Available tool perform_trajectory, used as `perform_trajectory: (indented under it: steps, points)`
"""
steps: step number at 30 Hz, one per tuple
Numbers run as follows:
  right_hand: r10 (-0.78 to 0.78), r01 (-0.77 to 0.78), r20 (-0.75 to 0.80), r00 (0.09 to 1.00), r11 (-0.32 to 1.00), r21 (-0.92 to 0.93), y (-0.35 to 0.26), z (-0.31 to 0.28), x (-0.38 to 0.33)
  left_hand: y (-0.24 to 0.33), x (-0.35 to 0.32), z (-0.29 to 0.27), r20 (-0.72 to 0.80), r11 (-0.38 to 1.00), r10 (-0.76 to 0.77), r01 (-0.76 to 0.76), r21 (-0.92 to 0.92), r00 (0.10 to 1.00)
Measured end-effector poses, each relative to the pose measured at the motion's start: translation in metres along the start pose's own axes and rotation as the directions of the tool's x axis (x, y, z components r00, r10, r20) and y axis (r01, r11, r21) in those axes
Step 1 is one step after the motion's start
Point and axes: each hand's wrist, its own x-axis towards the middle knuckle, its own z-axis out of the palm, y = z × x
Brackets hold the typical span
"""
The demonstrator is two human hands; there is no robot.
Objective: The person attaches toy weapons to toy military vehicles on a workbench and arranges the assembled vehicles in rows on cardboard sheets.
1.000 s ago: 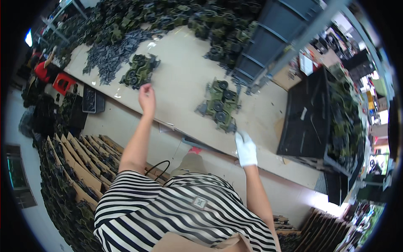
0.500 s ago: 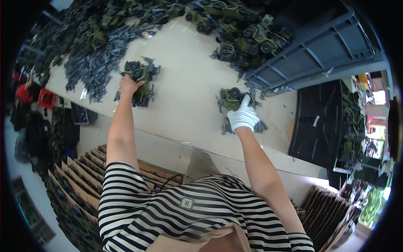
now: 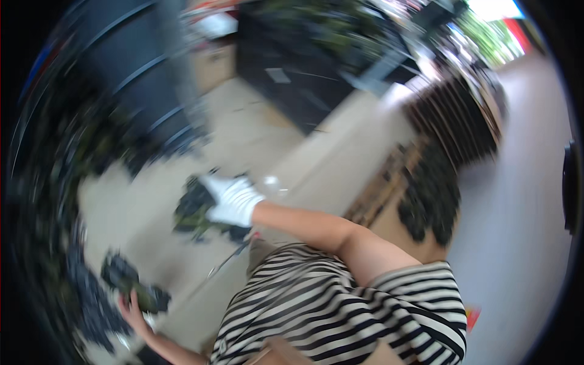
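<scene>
White-gloved right hand [image 3: 236,199] and bare left hand [image 3: 132,312] reach leftward onto green vehicles [image 3: 188,213], fingers [image 3: 213,184] spread.

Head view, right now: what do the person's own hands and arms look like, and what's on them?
The right hand wears a white glove ending at the wrist; the left hand has none. Both forearms are bare. The right sleeve is short, black-and-white striped, ending above the elbow. Blur hides the glove's finer texture.
</scene>
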Motion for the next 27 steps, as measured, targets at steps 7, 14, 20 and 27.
perform_trajectory:
  steps: [7, 14, 20, 27]
  points:
    - [0.421, -0.396, 0.053, 0.906, 0.793, 0.463, 0.077, -0.102, -0.143, 0.163, -0.058, 0.184, 0.494, 0.955, 0.243, -0.296, 0.031, 0.835]
    - [0.644, -0.22, -0.526, 0.555, 0.724, 0.654, 0.205, -0.165, -0.336, 0.259, -0.154, 0.412, 0.836, 0.852, 0.356, -0.513, -0.107, 0.417]
    - [0.856, -0.245, -0.517, 0.001, 0.502, 0.83, 0.278, -0.179, -0.549, 0.311, -0.341, 0.601, 0.941, 0.766, 0.339, -0.584, -0.271, 0.008]
    - [0.743, -0.315, -0.295, -0.601, 0.119, 0.942, 0.329, -0.099, -0.76, 0.277, -0.606, 0.776, 0.862, 0.543, 0.229, -0.675, -0.499, -0.452]
